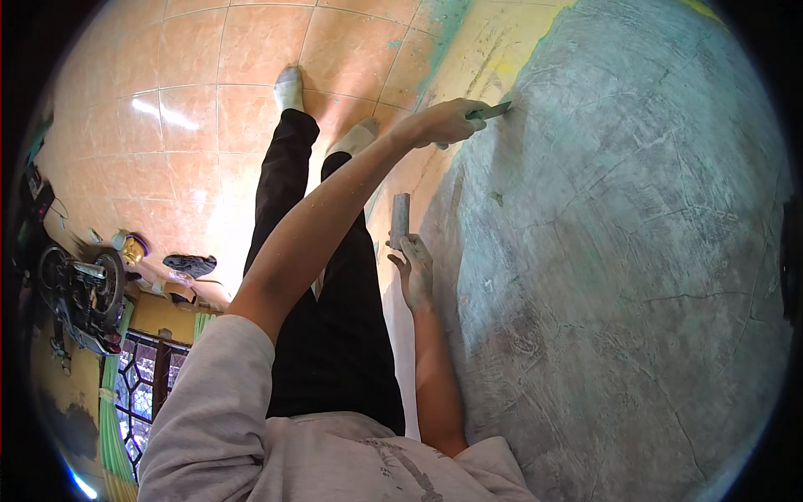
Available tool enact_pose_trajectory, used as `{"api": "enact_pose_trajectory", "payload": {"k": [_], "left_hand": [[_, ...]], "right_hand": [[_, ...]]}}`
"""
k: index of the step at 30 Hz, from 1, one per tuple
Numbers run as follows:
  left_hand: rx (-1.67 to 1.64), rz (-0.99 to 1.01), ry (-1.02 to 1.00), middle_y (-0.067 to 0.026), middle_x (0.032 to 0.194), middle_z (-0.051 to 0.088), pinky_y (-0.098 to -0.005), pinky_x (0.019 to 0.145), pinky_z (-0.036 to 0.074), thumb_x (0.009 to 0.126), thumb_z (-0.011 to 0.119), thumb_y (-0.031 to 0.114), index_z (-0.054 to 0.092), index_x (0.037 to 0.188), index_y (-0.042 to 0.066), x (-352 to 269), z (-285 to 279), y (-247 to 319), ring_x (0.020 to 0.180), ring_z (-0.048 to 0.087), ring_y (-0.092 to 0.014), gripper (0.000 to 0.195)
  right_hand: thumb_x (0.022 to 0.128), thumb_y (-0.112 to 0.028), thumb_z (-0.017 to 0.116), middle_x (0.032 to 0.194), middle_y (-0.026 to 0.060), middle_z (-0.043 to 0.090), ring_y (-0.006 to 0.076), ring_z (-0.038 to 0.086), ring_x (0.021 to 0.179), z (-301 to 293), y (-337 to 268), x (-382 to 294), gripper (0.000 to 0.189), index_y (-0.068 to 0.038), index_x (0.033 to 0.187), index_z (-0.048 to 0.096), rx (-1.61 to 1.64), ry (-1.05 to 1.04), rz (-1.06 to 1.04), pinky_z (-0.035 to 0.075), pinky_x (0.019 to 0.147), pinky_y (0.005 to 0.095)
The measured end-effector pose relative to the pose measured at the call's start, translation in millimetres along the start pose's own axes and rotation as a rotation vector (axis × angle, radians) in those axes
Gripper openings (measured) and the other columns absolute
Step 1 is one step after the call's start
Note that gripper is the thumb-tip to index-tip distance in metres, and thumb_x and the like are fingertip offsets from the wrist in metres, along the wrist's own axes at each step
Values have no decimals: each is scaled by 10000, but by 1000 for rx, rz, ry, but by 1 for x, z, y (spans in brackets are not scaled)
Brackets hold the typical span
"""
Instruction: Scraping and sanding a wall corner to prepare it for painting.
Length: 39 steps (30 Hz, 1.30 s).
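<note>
My left hand (pixel 448 122) reaches across my body to the wall on my right. It grips a scraper (pixel 495 111) with a narrow flat blade and a greenish handle. The blade's tip is at the wall, by the border between yellow paint (pixel 495 44) and bare grey plaster (pixel 602 251); whether it touches cannot be told. That plaster carries blue-green paint traces and fine cracks. Closer to my body, my right hand (pixel 415 270) holds a grey rectangular block (pixel 400 219) upright in the view, its lower end between thumb and fingers.
Orange floor tiles (pixel 188 119) lie under my socked feet, with green flecks near the wall's foot. Off to the left are a motorcycle (pixel 88 288), a gold-coloured pot (pixel 133 249) and a dark cloth (pixel 190 265). A grilled window (pixel 139 376) has green curtains (pixel 111 408).
</note>
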<state>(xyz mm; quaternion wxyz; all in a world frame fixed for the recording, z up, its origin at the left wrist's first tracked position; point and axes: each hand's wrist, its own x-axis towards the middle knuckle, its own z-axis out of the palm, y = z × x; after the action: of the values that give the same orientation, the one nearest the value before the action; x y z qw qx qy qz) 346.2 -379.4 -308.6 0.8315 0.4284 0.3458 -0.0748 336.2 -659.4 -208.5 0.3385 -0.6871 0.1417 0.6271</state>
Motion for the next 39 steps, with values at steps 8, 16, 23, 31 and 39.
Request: {"api": "enact_pose_trajectory", "payload": {"k": [8,16,23,31,39], "left_hand": [[90,0,44,-18,885,566,-312,569,443,1000,519,278,531,1474,138,7,-2,-9,702,489,-140,495],[150,68,106,-107,994,676,-363,652,499,992,531,239,557,1437,106,13,2,-21,771,603,-217,465],[238,228,355,-267,1061,717,-465,821,559,897,528,142,603,1362,59,28,16,-36,915,712,-397,478],[92,122,172,-82,842,614,-346,541,455,980,502,185,550,1440,70,11,18,-22,626,531,-176,476],[-90,-9,69,-10,761,471,-301,491,366,977,513,168,522,1463,74,-5,13,4,588,401,-123,495]], "right_hand": [[1058,-229,549,1121,44,660,159,633,1098,6,5,3,168,-91,1125,619,-36,-25,-1,482,918,338],[1056,-224,551,1137,35,659,144,623,1098,5,6,8,141,-112,1108,619,-17,-43,-7,479,921,342],[1056,-243,552,1131,34,653,134,619,1091,20,10,3,175,-95,1123,616,-25,-59,1,475,926,332],[1055,-256,553,1179,48,660,148,622,1099,12,7,3,184,-94,1125,609,-21,-42,-4,474,930,343],[1053,-257,563,1155,37,657,147,618,1089,2,11,4,179,-97,1116,611,19,-32,-12,476,928,346]]}}
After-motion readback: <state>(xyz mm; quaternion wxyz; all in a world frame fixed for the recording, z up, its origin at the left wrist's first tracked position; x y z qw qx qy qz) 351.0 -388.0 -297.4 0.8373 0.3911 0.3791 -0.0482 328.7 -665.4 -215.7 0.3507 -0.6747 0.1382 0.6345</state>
